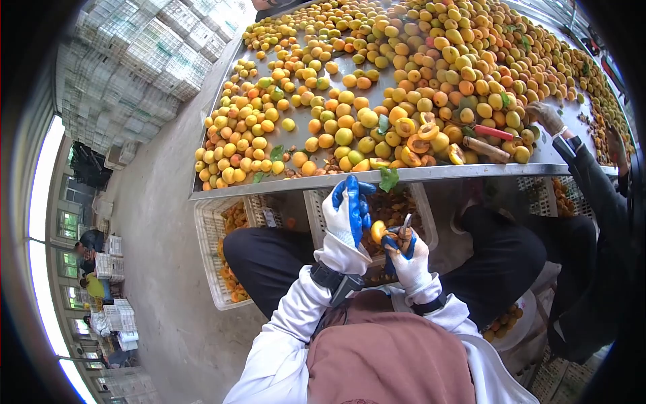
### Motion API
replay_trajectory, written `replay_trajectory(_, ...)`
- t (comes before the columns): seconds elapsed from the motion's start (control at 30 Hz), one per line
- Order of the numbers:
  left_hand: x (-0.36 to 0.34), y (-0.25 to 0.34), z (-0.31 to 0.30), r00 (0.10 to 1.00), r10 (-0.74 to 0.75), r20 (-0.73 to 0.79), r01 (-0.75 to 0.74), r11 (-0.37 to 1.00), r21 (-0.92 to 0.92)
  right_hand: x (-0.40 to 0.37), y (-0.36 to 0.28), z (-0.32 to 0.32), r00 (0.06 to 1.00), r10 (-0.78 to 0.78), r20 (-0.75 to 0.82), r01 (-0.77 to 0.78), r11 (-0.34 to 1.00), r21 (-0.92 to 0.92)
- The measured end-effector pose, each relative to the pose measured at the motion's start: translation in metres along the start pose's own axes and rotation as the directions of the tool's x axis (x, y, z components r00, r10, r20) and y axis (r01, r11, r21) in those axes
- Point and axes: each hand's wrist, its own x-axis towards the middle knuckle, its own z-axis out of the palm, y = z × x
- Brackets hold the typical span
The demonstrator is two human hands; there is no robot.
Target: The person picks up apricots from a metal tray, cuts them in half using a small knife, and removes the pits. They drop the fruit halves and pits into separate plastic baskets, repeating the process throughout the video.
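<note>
My left hand, in a white glove with blue-coated fingers, is raised just below the table's metal edge. Its fingers stretch upward and nothing shows in them. A cut apricot with pale orange flesh is held at the fingertips of my right hand, which is gloved the same way. That hand also grips a small curved knife, its short blade pointing up. Beneath both hands is a white crate with apricot pieces in it. Whole apricots are heaped on the metal table.
Cut apricot halves and knives with a red handle and a wooden handle lie near the table edge. Another crate stands left of my knee. A co-worker's gloved hand reaches in at right. Stacked crates line the left.
</note>
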Motion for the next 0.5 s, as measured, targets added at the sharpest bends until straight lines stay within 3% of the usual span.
replay_trajectory(0.07, -0.005, -0.011, 0.011, 0.999, 0.046, -0.027, -0.046, 0.999, 0.011, 0.003, -0.003, 0.003, 0.994, -0.098, -0.041, 0.095, 0.994, -0.061)
replay_trajectory(0.1, 0.0, -0.029, 0.005, 0.982, 0.172, 0.078, -0.175, 0.984, 0.032, 0.006, 0.009, 0.003, 0.996, -0.059, -0.071, 0.061, 0.998, 0.025)
replay_trajectory(0.13, -0.002, -0.035, 0.007, 0.983, 0.135, 0.128, -0.139, 0.99, 0.029, 0.006, 0.01, 0.002, 0.996, -0.059, -0.072, 0.061, 0.998, 0.024)
replay_trajectory(0.2, -0.011, -0.042, 0.014, 0.982, -0.098, 0.159, 0.108, 0.993, -0.057, 0.007, 0.01, -0.001, 0.994, -0.055, -0.096, 0.059, 0.997, 0.041)
replay_trajectory(0.23, -0.017, -0.042, 0.018, 0.982, -0.098, 0.161, 0.109, 0.992, -0.061, 0.007, 0.009, -0.002, 0.994, -0.056, -0.096, 0.059, 0.998, 0.037)
replay_trajectory(0.3, -0.027, -0.041, 0.024, 0.892, -0.398, 0.214, 0.447, 0.848, -0.284, 0.009, 0.007, -0.001, 0.988, -0.027, -0.153, 0.032, 0.999, 0.029)
replay_trajectory(0.33, -0.021, -0.058, 0.018, 0.961, -0.203, 0.186, 0.228, 0.965, -0.128, 0.008, 0.008, -0.001, 0.988, -0.025, -0.151, 0.03, 0.999, 0.029)
replay_trajectory(0.4, -0.012, -0.072, 0.012, 0.996, -0.049, 0.075, 0.045, 0.998, 0.054, 0.009, 0.01, -0.004, 0.988, -0.093, -0.124, 0.067, 0.977, -0.2)
replay_trajectory(0.47, -0.013, -0.067, 0.006, 0.998, -0.014, 0.06, 0.01, 0.997, 0.071, 0.011, 0.011, -0.004, 0.976, -0.137, -0.169, 0.109, 0.98, -0.167)
replay_trajectory(0.5, -0.011, -0.051, 0.0, 0.999, 0.028, 0.038, -0.037, 0.962, 0.269, 0.012, 0.009, -0.007, 0.963, -0.167, -0.211, 0.117, 0.966, -0.229)
